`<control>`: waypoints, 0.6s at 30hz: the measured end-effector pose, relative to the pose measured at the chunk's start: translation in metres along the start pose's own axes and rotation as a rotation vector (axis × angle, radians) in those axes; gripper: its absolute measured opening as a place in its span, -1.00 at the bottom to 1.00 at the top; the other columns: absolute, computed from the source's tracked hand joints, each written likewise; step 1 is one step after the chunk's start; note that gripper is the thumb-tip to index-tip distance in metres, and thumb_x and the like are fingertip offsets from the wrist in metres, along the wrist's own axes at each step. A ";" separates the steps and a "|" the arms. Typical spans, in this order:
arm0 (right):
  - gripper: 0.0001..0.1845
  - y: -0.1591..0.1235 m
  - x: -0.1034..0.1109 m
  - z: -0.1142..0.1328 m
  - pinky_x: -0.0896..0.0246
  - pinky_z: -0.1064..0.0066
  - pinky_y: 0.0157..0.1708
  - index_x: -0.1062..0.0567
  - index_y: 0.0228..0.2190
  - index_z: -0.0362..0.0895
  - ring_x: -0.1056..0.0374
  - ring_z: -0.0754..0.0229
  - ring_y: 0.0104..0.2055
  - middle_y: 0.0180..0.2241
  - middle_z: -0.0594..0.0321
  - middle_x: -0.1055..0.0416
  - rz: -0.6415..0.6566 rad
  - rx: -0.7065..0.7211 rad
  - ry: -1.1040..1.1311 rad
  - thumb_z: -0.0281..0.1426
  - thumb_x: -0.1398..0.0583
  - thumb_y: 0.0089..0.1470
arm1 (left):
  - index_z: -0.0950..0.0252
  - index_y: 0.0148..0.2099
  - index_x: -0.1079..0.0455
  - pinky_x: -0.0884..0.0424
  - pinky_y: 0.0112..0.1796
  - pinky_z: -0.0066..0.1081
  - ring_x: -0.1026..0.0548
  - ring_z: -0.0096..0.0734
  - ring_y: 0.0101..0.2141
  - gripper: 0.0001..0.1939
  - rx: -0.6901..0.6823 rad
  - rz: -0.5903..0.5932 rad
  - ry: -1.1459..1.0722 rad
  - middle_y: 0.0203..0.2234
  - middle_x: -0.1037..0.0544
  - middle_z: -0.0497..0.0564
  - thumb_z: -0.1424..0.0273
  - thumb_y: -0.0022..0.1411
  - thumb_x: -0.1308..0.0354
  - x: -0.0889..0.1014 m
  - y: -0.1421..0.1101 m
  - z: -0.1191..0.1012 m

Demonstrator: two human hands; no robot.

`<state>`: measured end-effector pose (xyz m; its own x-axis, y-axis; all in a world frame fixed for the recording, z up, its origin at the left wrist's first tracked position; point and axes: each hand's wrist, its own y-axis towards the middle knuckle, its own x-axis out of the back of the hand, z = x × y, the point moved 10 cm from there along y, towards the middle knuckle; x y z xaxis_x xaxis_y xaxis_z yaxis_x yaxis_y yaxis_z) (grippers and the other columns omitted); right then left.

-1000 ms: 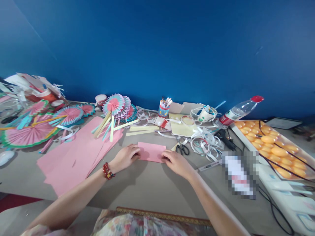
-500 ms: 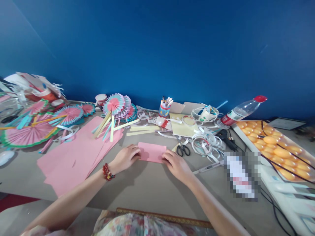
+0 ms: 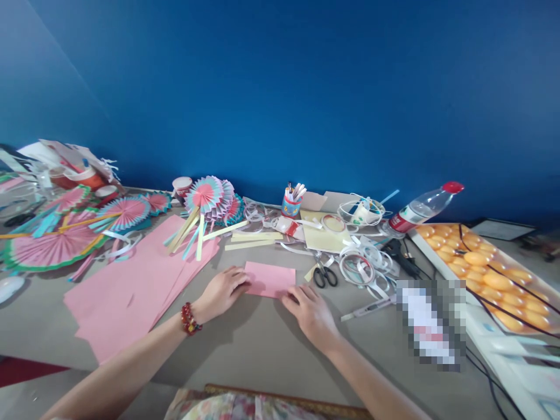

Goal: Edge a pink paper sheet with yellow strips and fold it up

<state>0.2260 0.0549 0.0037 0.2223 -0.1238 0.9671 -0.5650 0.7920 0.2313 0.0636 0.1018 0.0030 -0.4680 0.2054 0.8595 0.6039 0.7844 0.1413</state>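
A small folded piece of pink paper [image 3: 270,279] lies in front of me on the grey table. My left hand [image 3: 223,293], with a red bead bracelet [image 3: 189,318] at the wrist, pinches its left edge between curled fingers. At the lower right corner, my right hand [image 3: 311,315] has its fingers bent and closed on the paper's near edge. Black-handled scissors [image 3: 324,275] lie just beyond the right hand. Left of my left hand, large pink paper sheets [image 3: 126,291] are spread in an overlapping stack.
Folded paper fans [image 3: 205,197] and a pen cup [image 3: 291,204] stand toward the blue wall. At the right are white tape loops [image 3: 356,267], a glue gun [image 3: 400,258], a utility knife [image 3: 367,308], a plastic bottle [image 3: 422,210] and a box [image 3: 494,274] crossed by black cables.
My right hand has slid from the paper's right edge down to its lower right corner. The left hand keeps its grip on the left edge. The whole view has shifted slightly.
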 end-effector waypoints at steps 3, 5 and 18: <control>-0.68 0.002 0.002 0.009 -0.15 0.29 -0.17 -0.48 0.01 0.03 -0.31 0.11 -0.16 -0.25 0.23 -0.46 -0.012 0.042 -0.061 -0.46 -0.20 0.23 | 0.22 0.07 -0.39 -0.34 -0.06 -0.22 -0.42 -0.19 -0.08 -0.70 0.019 -0.003 0.145 -0.09 -0.50 0.10 0.54 0.41 0.07 0.000 -0.004 -0.014; -0.72 0.002 0.002 0.012 -0.15 0.28 -0.16 -0.50 -0.03 0.01 -0.31 0.11 -0.17 -0.25 0.23 -0.47 -0.033 0.058 -0.092 -0.44 -0.22 0.22 | 0.19 0.21 -0.31 -0.26 0.07 -0.13 -0.35 -0.13 0.07 -0.57 -0.029 0.029 0.273 0.09 -0.43 0.10 0.58 0.37 0.06 -0.009 -0.008 -0.032; -0.43 -0.019 -0.005 0.016 -0.22 0.22 -0.06 -0.41 0.10 -0.02 -0.32 0.03 -0.01 0.00 0.20 -0.48 -0.060 -0.090 -0.052 -0.60 -0.20 0.06 | 0.34 0.46 0.19 -0.01 0.28 -0.04 -0.07 0.06 0.32 0.02 -0.150 0.127 0.296 0.36 -0.03 0.29 -0.23 0.24 0.06 -0.052 -0.036 -0.057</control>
<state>0.2228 0.0311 -0.0036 0.2110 -0.2014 0.9565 -0.4781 0.8323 0.2806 0.1032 0.0296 -0.0190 -0.1890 0.1001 0.9769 0.7437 0.6642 0.0758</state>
